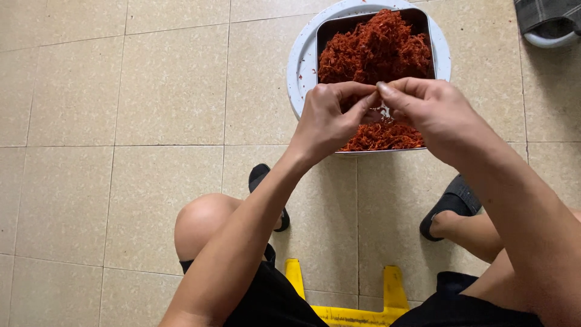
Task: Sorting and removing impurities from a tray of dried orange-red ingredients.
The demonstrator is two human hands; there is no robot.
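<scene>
Over the near edge of the dark tray (423, 18) of red shreds (375, 51), the left hand (330, 118) and right hand (433, 112) pinch a small clump together; it looks light, dry and crumbly, best held loosely by fingertips

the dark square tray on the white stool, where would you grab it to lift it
Probably by the tray's left and right rims, a hand coming from each side. It lies flat, heaped with red shreds, so an even two-sided lift suits. Both hands cover the near edge.
</scene>
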